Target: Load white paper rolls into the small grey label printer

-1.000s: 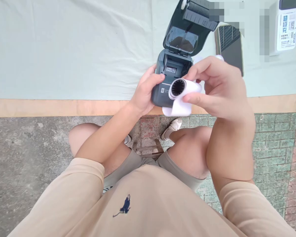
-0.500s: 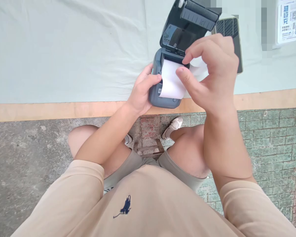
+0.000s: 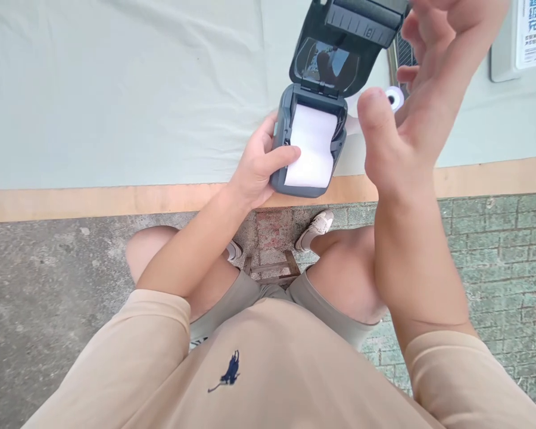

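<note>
phone point(image 3: 405, 51) mostly behind right hand point(image 3: 435, 98), white box point(image 3: 530, 42) cropped

Holds a dark printer point(image 3: 300, 190) in the left hand point(image 3: 259, 165), with the thumb point(image 3: 286, 156) over white paper point(image 3: 313, 140) inside the printer. Has the right hand point(image 3: 429, 104) spread to the right of the printer's raised lid point(image 3: 328, 62), partly covering a small white roll point(image 3: 398, 99) right of the printer.
</note>
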`<action>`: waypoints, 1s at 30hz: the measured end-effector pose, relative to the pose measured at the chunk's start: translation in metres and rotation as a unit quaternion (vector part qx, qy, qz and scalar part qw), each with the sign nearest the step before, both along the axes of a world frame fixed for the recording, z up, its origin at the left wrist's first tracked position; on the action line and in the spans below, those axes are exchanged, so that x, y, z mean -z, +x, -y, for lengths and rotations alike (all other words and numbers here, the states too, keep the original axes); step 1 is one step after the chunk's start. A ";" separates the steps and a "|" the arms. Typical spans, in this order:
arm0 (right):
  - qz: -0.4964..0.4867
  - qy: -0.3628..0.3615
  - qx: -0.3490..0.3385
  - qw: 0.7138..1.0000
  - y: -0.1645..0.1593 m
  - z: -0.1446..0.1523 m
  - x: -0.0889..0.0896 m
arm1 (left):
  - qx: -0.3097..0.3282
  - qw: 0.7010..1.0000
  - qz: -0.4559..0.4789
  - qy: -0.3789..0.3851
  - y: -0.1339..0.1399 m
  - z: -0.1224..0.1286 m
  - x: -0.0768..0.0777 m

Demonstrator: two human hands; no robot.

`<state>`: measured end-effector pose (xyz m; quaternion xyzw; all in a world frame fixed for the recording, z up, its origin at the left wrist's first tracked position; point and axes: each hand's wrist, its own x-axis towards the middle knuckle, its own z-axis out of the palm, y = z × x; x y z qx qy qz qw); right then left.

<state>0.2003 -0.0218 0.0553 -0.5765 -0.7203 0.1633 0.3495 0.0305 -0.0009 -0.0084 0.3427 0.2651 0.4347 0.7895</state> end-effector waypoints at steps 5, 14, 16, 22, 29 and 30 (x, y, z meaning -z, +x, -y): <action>-0.057 0.138 0.029 0.988 -0.002 -0.005 0.004 | 0.021 1.000 0.008 -0.002 -0.001 0.000 -0.004; -0.110 -0.047 -0.006 0.993 -0.015 0.007 0.005 | 0.002 1.000 0.026 -0.005 -0.002 0.002 -0.005; -0.109 -0.060 -0.018 0.992 -0.013 0.008 0.006 | 0.004 1.000 0.027 0.006 -0.001 0.002 -0.004; 0.006 -0.013 -0.010 1.000 -0.007 0.007 0.005 | 0.001 0.999 0.011 0.034 0.000 0.001 -0.002; 0.100 -0.028 0.026 0.994 -0.009 0.004 0.006 | 0.018 0.998 0.042 0.045 -0.002 -0.001 0.000; 0.100 -0.027 0.026 0.994 -0.009 0.003 0.006 | 0.020 0.998 0.042 0.046 -0.002 -0.001 0.000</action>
